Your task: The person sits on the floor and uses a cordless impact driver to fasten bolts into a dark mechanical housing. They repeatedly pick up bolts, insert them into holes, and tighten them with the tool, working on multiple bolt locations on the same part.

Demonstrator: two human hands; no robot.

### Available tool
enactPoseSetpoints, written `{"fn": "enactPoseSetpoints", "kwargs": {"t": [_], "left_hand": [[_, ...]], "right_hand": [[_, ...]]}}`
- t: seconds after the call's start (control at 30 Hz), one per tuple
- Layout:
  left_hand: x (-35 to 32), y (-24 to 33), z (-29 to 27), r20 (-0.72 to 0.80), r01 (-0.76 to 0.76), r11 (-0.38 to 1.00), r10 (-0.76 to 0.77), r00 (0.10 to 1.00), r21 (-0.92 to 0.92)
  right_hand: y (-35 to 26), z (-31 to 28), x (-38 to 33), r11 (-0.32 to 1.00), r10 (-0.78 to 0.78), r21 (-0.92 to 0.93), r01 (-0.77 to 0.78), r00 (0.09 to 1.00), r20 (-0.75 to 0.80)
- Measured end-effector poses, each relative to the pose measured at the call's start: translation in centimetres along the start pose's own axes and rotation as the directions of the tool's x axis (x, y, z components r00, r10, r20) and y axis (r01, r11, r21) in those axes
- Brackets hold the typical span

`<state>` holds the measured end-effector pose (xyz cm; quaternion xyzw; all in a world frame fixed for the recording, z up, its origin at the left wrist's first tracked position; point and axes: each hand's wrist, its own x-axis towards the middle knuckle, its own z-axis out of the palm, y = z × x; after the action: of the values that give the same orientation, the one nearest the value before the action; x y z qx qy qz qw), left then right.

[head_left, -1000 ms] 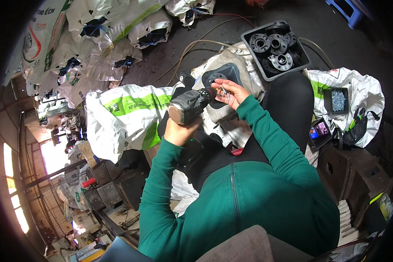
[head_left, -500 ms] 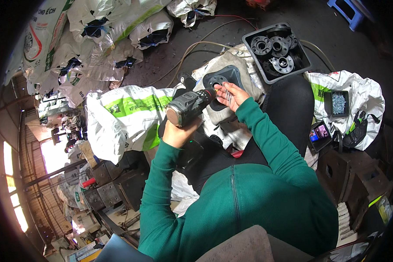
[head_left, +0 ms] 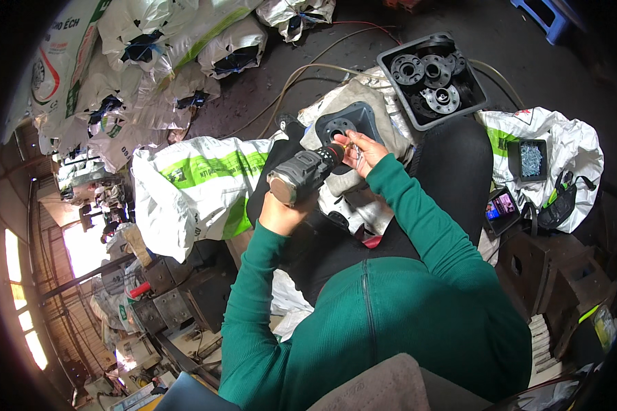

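My left hand [head_left: 284, 214] is wrapped round the handle of a grey and black cordless drill [head_left: 300, 177]. The drill's chuck points up and right, meeting the fingers of my right hand [head_left: 369, 153]. Those fingers are bent round a few thin silver screws [head_left: 358, 157], close to the bit tip. Just beyond both hands, a dark grey plastic part [head_left: 368, 123] rests on a beige cloth pad between my legs. A dark disc with holes [head_left: 336, 127] sits at its left side. My hands partly hide the near side of this part.
A grey bin [head_left: 424, 128] of black round flanges stands at the far right. On a white sack [head_left: 574, 137] to the right are a small black tray of screws [head_left: 530, 160] and a black pouch [head_left: 555, 209]; a phone [head_left: 502, 207] lies nearby. Full sacks [head_left: 144, 82] fill the far left.
The drill has shifted slightly to the right, its chuck now closer into my right hand's fingers. My right hand has moved slightly left, still holding the screws.
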<state>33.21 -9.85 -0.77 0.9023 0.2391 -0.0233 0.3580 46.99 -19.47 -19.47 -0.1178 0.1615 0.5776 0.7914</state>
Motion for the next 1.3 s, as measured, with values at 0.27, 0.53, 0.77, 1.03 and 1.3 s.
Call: {"fn": "enactPoseSetpoints", "kwargs": {"t": [0.27, 0.53, 0.77, 1.03, 1.3], "left_hand": [[0.6, 0.8, 0.5, 0.114, -0.118, 0.960, 0.091, 0.989, 0.254], [4.2, -2.7, -0.3, 0.055, -0.033, 0.991, 0.026, 0.998, 0.131], [7.4, -4.0, -0.5, 0.061, 0.107, 0.994, -0.109, 0.992, 0.034], [11.0, -4.1, -0.7, 0.247, 0.253, 0.963, -0.268, 0.931, 0.092], [12.4, -2.1, -0.7, 0.238, 0.232, 0.927, -0.306, 0.922, 0.295]], "right_hand": [[-0.2, 0.3, 0.2, 0.996, -0.034, -0.083, 0.021, 0.987, -0.156], [0.8, -2.6, 1.6, 0.964, -0.242, -0.202, 0.173, 0.884, -0.399], [1.5, -5.6, 4.8, 0.769, -0.527, -0.625, 0.135, 0.686, -0.501], [2.1, -5.9, 5.4, 0.632, -0.479, -0.773, 0.053, 0.811, -0.335], [2.1, -5.1, 5.8, 0.605, -0.513, -0.796, -0.011, 0.760, -0.399]]}}
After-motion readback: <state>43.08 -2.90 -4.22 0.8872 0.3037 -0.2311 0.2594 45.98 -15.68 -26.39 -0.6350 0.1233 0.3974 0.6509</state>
